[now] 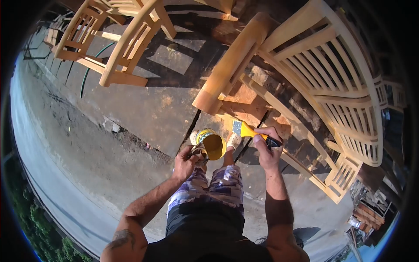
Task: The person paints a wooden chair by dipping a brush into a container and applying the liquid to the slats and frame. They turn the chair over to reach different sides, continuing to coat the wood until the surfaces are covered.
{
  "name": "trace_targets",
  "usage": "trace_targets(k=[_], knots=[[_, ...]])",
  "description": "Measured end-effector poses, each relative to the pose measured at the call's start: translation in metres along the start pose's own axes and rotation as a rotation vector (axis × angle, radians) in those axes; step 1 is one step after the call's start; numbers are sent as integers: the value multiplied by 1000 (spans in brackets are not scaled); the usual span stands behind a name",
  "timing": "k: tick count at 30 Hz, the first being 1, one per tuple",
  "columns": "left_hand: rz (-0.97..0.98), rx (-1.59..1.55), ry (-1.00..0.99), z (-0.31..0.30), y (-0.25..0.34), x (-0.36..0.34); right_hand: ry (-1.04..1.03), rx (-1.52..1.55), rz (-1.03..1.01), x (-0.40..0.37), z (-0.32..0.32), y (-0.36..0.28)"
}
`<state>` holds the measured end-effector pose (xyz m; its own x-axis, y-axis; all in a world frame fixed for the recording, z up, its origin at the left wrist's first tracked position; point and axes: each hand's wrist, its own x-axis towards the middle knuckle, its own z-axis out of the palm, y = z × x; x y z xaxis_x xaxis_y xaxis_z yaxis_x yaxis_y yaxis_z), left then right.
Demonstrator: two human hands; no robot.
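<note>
In my left hand point(187, 160) is a small round can point(221, 153) with yellow-brown liquid inside, tilted so that its opening faces up toward the camera. A cloth or rag seems bunched at its side, though this is partly hidden. My right hand point(269, 150) is closed around the black handle of a paintbrush point(248, 131). The brush has a yellow ferrule area and points left, its bristle end just right of and above the can, apart from it. Beyond the brush stands a wooden chair or bench point(231, 65) with a broad, curved, glossy armrest.
A slatted wooden backrest point(327, 65) rises at the right, with a long rail below it. Another slatted wooden frame point(126, 48) stands at the upper left beside a green hose point(85, 78). Stacked bricks point(369, 216) lie at the lower right.
</note>
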<state>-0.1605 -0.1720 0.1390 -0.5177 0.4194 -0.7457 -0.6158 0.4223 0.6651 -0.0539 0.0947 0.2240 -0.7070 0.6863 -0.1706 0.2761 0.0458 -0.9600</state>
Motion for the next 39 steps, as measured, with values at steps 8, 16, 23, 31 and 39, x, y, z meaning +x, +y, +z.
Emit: trace_targets(k=[8, 16, 23, 31, 39], knots=[[141, 103, -110, 0, 66, -40, -250, -274, -240, -64, -6, -70], [191, 74, -72, 4, 140, -86, -313, -282, -532, -51, 8, -103], [209, 265, 75, -19, 169, -99, -462, -395, -658, -18, 48, -141], [313, 184, 32, -92, 184, -35, -592, -718, -604, 51, 149, -161], [284, 97, -68, -209, 260, 13, -485, -625, -548, 112, 259, -211]])
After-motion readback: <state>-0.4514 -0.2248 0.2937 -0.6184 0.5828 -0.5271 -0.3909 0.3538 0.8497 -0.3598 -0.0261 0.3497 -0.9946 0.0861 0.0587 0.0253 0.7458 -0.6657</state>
